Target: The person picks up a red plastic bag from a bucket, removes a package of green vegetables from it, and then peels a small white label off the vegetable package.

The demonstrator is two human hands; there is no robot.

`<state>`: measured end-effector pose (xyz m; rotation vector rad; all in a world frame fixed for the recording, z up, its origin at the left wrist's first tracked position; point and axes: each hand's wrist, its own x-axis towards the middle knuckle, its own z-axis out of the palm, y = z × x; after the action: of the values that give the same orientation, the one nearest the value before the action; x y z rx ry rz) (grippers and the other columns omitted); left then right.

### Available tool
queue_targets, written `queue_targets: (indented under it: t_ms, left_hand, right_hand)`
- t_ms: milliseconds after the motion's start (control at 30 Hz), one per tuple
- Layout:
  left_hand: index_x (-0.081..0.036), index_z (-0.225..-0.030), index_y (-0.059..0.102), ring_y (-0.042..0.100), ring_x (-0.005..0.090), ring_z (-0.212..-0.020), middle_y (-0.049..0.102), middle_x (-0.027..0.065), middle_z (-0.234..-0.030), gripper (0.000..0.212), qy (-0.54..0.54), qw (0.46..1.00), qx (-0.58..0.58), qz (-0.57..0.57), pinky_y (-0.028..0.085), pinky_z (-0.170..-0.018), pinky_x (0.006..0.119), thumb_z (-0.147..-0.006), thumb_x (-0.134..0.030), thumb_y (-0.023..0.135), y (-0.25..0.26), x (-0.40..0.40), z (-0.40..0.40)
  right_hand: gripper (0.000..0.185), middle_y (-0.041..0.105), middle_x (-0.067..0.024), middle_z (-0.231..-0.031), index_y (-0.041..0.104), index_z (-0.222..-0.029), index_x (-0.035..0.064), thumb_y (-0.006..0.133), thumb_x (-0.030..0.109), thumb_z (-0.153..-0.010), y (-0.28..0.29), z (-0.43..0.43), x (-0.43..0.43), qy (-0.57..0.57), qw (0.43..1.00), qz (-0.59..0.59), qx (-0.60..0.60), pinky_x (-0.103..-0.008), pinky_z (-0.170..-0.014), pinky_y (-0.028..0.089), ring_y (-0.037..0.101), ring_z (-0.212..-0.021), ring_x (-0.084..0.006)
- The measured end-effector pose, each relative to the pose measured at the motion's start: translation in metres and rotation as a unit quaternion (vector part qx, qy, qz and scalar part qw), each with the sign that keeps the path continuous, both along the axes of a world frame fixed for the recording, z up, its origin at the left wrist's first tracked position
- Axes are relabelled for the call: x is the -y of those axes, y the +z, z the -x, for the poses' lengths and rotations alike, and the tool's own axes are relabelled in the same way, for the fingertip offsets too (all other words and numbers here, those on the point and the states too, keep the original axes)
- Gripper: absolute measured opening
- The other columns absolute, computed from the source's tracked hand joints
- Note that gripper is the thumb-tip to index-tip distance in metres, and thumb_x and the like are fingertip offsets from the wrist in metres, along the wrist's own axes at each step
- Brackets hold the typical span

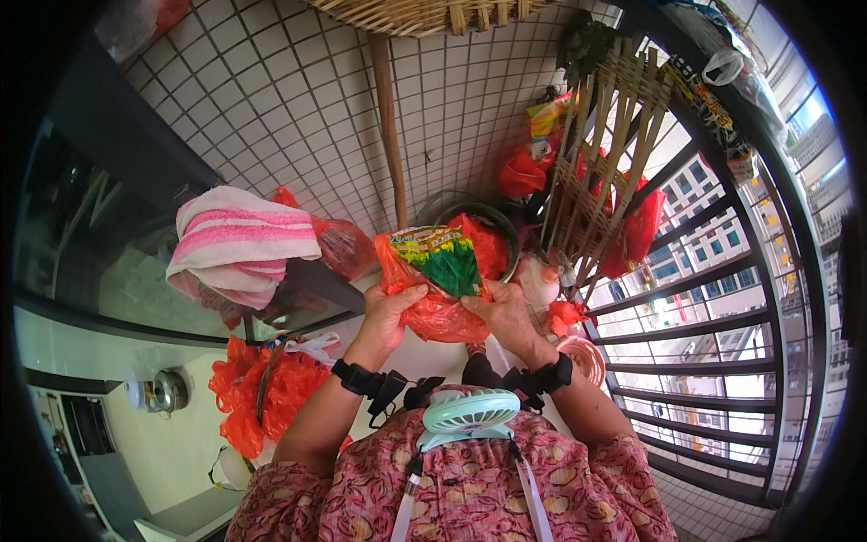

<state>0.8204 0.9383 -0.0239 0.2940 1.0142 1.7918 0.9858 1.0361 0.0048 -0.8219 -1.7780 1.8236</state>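
Note:
Both hands hold a red plastic bag (443,322) in front of my body. My left hand (389,315) grips its left side, the thumb laid on top. My right hand (504,313) grips the right side, its thumb against the lower edge of a printed green and yellow packet (443,261). That packet lies in the mouth of the red bag, its lower part covered; what else the bag contains is hidden. Just beyond my hands is a dark round bucket (513,234) with red plastic in it. A light green portable fan (469,413) hangs at my chest.
A pink-striped towel (244,237) hangs at left above red bags (291,386). A wooden pole (388,129) stands against the tiled wall. At right are a woven bamboo rack (596,162), a white jug (538,283), a pink basket (584,359) and dark railings (691,369).

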Motion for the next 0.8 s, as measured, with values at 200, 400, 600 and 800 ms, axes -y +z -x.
queue_targets:
  t_ms: [200,400,600,800]
  left_hand:
    - [0.002,-0.099,0.062,0.063,0.0177,-0.083,0.065,0.0083,-0.095,0.027,0.008,1.0,-0.009,-0.004,0.051,-0.078,0.031,-0.072,0.005,0.068,-0.004,0.0,0.002]
    - [0.002,-0.098,0.061,0.062,0.019,-0.082,0.064,0.0092,-0.094,0.028,-0.038,0.999,-0.011,-0.015,0.051,-0.077,0.032,-0.071,0.01,0.059,0.002,0.0,0.007]
    - [0.003,-0.099,0.059,0.062,0.019,-0.082,0.063,0.0085,-0.094,0.031,-0.021,1.0,0.011,-0.007,0.05,-0.079,0.031,-0.07,0.012,0.052,0.007,-0.004,0.004]
    - [0.002,-0.1,0.058,0.059,0.0158,-0.084,0.062,0.0059,-0.092,0.029,-0.032,0.999,0.007,-0.017,0.047,-0.078,0.028,-0.072,0.007,0.054,-0.002,-0.003,0.01]
  right_hand:
    - [0.021,0.065,0.0003,-0.089,0.063,-0.103,-0.0029,0.059,0.001,-0.082,-0.009,-0.003,-0.002,-0.003,1.0,0.028,-0.013,-0.0212,-0.073,0.046,0.055,-0.078,-0.0053]
    - [0.032,0.063,-0.001,-0.092,0.06,-0.107,-0.003,0.061,-0.007,-0.075,-0.016,-0.007,-0.01,-0.055,0.975,0.191,-0.105,-0.0232,-0.073,0.047,0.057,-0.078,-0.0084]
    - [0.042,0.062,-0.0014,-0.095,0.057,-0.111,-0.0033,0.063,-0.007,-0.071,0.002,-0.01,-0.008,-0.034,0.993,0.109,-0.031,-0.0229,-0.078,0.046,0.056,-0.083,-0.009]
    - [0.046,0.061,-0.0002,-0.098,0.056,-0.115,-0.0014,0.062,-0.009,-0.07,-0.011,-0.008,-0.009,-0.034,0.992,0.096,-0.074,-0.0221,-0.08,0.044,0.054,-0.085,-0.0081]
